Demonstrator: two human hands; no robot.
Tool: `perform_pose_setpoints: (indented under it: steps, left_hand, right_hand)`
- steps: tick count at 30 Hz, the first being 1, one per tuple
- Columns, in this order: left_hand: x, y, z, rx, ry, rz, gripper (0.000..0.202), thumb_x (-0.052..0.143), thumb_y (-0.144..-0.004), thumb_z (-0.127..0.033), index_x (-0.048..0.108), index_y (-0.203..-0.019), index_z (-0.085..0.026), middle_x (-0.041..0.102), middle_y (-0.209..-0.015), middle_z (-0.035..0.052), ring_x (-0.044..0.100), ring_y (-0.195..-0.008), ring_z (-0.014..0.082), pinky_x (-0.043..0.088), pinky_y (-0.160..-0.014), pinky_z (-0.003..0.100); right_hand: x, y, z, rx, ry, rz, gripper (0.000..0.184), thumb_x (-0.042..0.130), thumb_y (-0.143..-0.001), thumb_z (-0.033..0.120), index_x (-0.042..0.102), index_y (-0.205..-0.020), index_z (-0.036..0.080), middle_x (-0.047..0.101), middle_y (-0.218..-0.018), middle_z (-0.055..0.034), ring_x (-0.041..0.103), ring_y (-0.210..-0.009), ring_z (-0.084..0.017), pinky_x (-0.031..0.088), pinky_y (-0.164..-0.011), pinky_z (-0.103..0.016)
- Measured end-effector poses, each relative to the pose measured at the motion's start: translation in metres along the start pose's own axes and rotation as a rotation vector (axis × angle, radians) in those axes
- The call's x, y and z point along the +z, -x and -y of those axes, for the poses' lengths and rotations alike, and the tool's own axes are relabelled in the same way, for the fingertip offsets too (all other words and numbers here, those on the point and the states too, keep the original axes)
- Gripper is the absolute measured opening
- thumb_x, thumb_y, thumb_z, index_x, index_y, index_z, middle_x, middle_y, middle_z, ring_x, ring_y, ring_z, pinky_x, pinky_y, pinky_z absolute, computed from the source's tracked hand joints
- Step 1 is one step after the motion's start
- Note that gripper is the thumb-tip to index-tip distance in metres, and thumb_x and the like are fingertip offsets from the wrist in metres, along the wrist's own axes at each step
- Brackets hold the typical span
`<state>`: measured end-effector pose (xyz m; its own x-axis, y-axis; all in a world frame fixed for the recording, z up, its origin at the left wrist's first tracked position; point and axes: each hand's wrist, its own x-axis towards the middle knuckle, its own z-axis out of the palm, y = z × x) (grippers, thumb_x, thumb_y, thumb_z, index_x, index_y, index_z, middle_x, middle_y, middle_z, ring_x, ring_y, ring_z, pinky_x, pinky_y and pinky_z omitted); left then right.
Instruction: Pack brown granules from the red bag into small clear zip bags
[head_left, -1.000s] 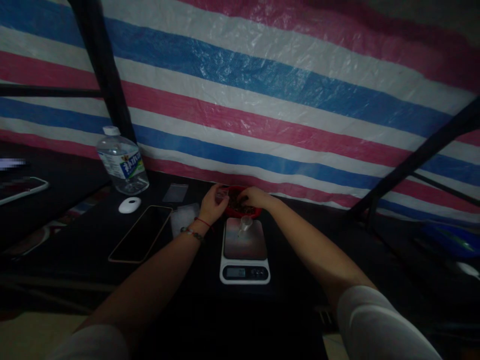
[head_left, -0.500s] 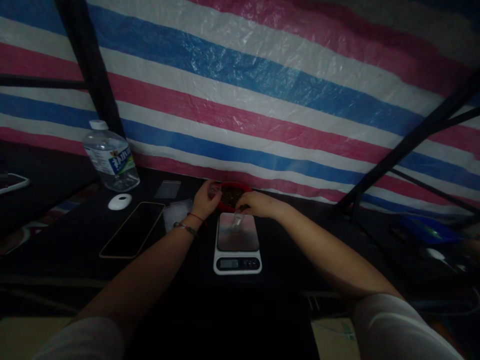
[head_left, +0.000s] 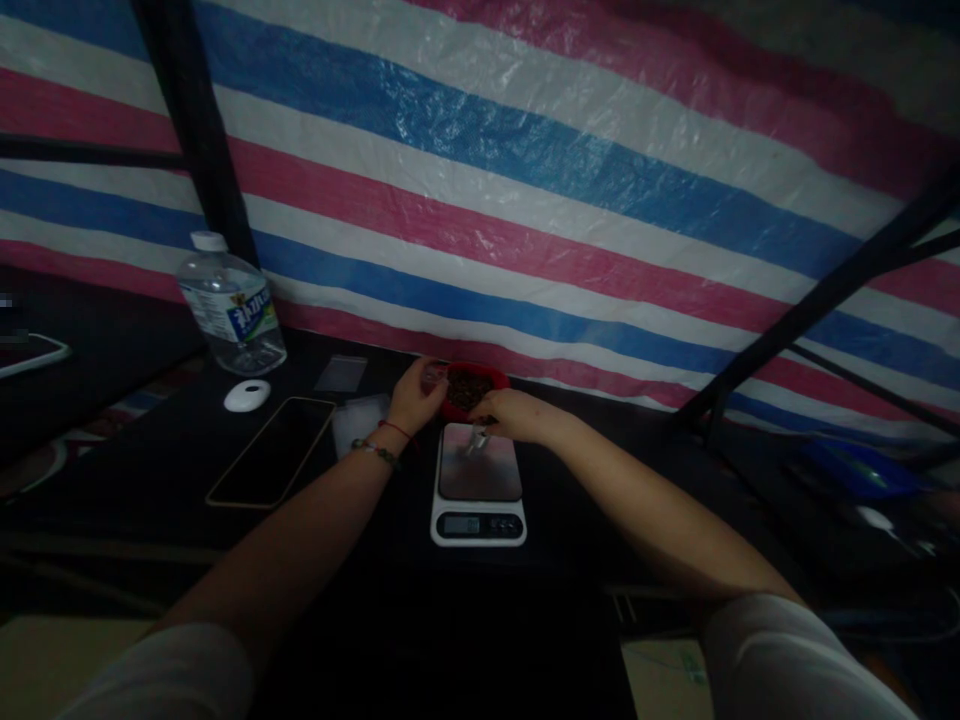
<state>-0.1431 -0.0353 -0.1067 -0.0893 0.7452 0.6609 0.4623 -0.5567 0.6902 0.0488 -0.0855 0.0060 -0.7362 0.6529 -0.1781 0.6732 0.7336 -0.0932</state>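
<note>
A red bowl (head_left: 501,380) full of small brown pieces stands behind a white kitchen scale (head_left: 480,525) with a metal plate. At the bowl's left side is my left hand (head_left: 417,396), its fingers closed around a small clear plastic item (head_left: 434,375) whose kind I cannot make out. My right hand (head_left: 514,413) reaches over the bowl's front right rim, fingers pinched together. Below those fingertips a small clear, shiny piece (head_left: 475,440) shows over the scale plate; its shape is blurred. The fingertips are partly hidden.
Left of the scale lie clear plastic bags (head_left: 358,420), another flat bag (head_left: 342,373), a phone (head_left: 271,452) and a white oval device (head_left: 247,395). A large water bottle (head_left: 234,310) stands behind them. A blue tray (head_left: 862,468) is at the right; a striped sheet (head_left: 525,200) hangs behind.
My right hand has shifted slightly at the bowl's front rim, and the dark bits seen at its fingers show less. My left hand stays at the bowl. The whole view has shifted a little.
</note>
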Motion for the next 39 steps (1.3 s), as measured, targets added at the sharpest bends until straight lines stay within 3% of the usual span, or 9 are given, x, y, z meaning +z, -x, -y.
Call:
perform_pose_setpoints:
  steps: [6, 13, 24, 29, 34, 39]
  left_hand:
    - [-0.0009, -0.0005, -0.0036, -0.005, -0.003, -0.008, 0.037, 0.060, -0.076, -0.026, 0.056, -0.111, -0.017, 0.066, -0.099, 0.0073, 0.065, -0.091, 0.0222, 0.052, -0.085, 0.035]
    - [-0.0014, -0.0003, -0.0056, -0.013, 0.011, -0.008, 0.036, 0.059, -0.076, -0.025, 0.056, -0.111, -0.017, 0.067, -0.099, 0.0069, 0.065, -0.089, 0.0213, 0.052, -0.084, 0.035]
    - [-0.0005, -0.0008, 0.0003, -0.018, -0.006, 0.014, 0.038, 0.059, -0.077, -0.027, 0.055, -0.114, -0.016, 0.066, -0.104, 0.0075, 0.064, -0.095, 0.0220, 0.051, -0.088, 0.036]
    - [-0.0003, -0.0001, 0.0012, -0.025, -0.014, 0.008, 0.039, 0.059, -0.077, -0.028, 0.054, -0.115, -0.017, 0.066, -0.105, 0.0073, 0.064, -0.096, 0.0218, 0.050, -0.089, 0.036]
    - [-0.0011, 0.0000, 0.0001, -0.013, 0.006, 0.014, 0.039, 0.058, -0.078, -0.027, 0.054, -0.115, -0.016, 0.066, -0.105, 0.0077, 0.064, -0.095, 0.0214, 0.050, -0.089, 0.035]
    - [-0.0023, -0.0004, -0.0025, -0.008, -0.004, 0.010, 0.039, 0.059, -0.077, -0.026, 0.055, -0.114, -0.015, 0.065, -0.107, 0.0082, 0.063, -0.097, 0.0215, 0.049, -0.090, 0.034]
  right_hand:
    - [0.0021, -0.0007, -0.0002, 0.074, 0.005, -0.014, 0.020, 0.068, -0.075, 0.018, 0.069, -0.095, 0.018, 0.070, -0.090, -0.0057, 0.061, -0.079, -0.016, 0.038, -0.065, -0.022]
    - [0.0021, -0.0031, -0.0016, -0.013, -0.010, 0.000, 0.013, 0.067, -0.074, 0.016, 0.072, -0.086, 0.018, 0.069, -0.082, -0.0046, 0.059, -0.076, -0.015, 0.038, -0.066, -0.023]
    - [0.0034, -0.0063, -0.0061, -0.036, -0.044, 0.022, 0.017, 0.064, -0.074, 0.014, 0.071, -0.088, 0.019, 0.071, -0.083, -0.0013, 0.061, -0.075, -0.014, 0.035, -0.063, -0.021]
    - [0.0032, -0.0063, -0.0041, 0.061, -0.083, -0.019, 0.029, 0.068, -0.072, 0.019, 0.067, -0.101, 0.019, 0.070, -0.084, -0.0014, 0.060, -0.071, -0.013, 0.035, -0.059, -0.021]
    - [-0.0011, -0.0059, -0.0002, 0.019, -0.021, -0.025, 0.008, 0.069, -0.073, 0.018, 0.072, -0.080, 0.016, 0.067, -0.081, -0.0035, 0.057, -0.073, -0.014, 0.035, -0.063, -0.022]
    - [-0.0012, -0.0058, -0.0006, 0.038, -0.042, -0.031, 0.009, 0.070, -0.072, 0.017, 0.072, -0.081, 0.015, 0.066, -0.080, -0.0034, 0.056, -0.071, -0.013, 0.036, -0.064, -0.022]
